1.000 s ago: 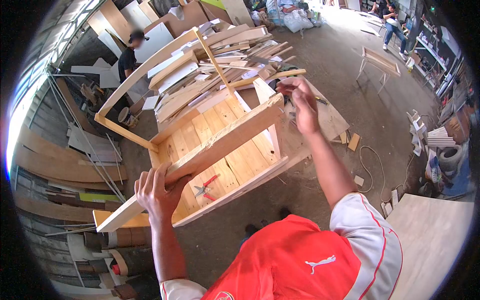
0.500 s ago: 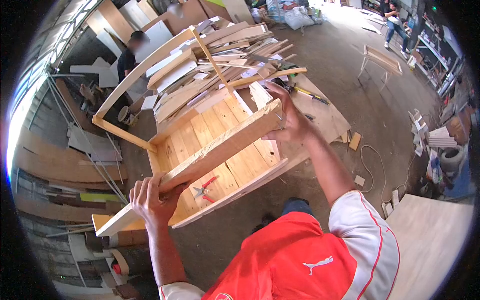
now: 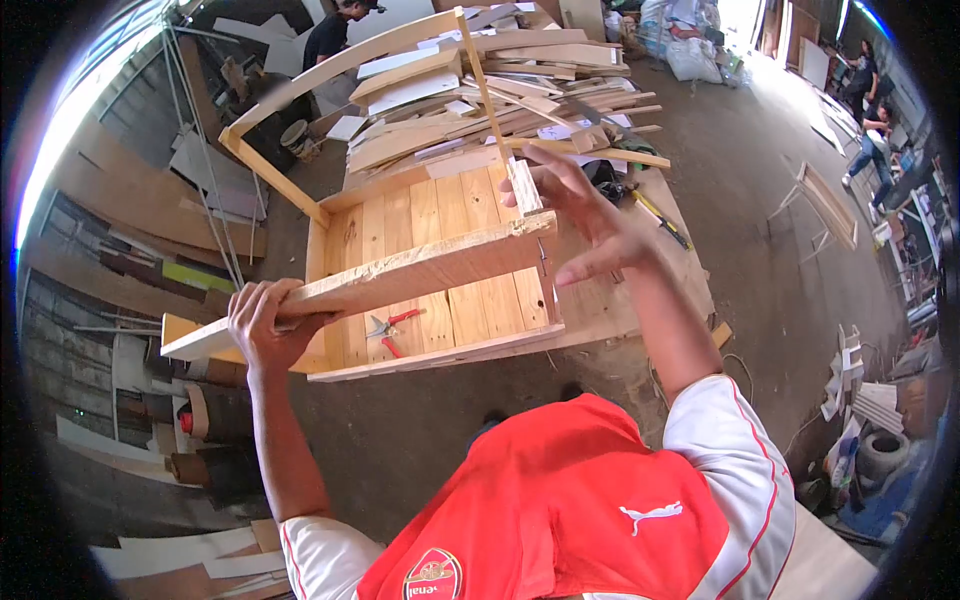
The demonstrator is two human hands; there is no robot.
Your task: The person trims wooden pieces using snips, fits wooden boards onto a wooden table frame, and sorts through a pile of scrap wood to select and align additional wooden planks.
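Observation:
A long wooden board (image 3: 420, 266) crosses above the slatted base of a wooden frame (image 3: 440, 352). My left hand (image 3: 272, 325) is wrapped round this board near its left end. Beside the board's right end, my right hand (image 3: 590, 222) has its fingers spread, with the fingertips near a short upright piece (image 3: 524, 188). Whether they touch it I cannot tell. Red-handled pliers (image 3: 390, 330) lie on the slats below the board. The frame's curved top rail (image 3: 340, 68) rises at the far side.
A pile of wood offcuts (image 3: 500, 90) lies behind the frame. One person (image 3: 328, 40) is beside the pile; another (image 3: 873, 150) is at the far right. A plywood sheet (image 3: 670, 290) with a yellow tool (image 3: 662, 220) lies under the frame. A small wooden stand (image 3: 825, 205) is on the right.
The view has turned, shifting the frame's tilt. My right hand closed in on the board's end, then opened and drew slightly away from it. My left hand keeps its grip.

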